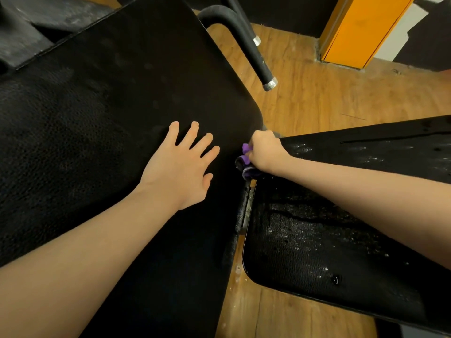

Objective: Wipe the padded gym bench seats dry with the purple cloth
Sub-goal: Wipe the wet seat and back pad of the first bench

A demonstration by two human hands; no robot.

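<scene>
A large black padded bench pad (102, 123) fills the left and centre. My left hand (181, 167) lies flat on it with fingers spread. A second black padded seat (317, 245) sits at the lower right, speckled with water droplets. At the gap between the two pads, my right hand (264, 152) grips the bunched purple cloth (246, 159); only small folds of the cloth show beside the fist. The cloth sits at the near-left corner of the wet seat, against the big pad's edge.
A black foam-covered handle bar (253, 50) with a metal end cap curves over the wooden floor (329, 98) beyond the pads. An orange pillar (358, 30) stands at the upper right. Metal hinge hardware (246, 211) shows in the gap between the pads.
</scene>
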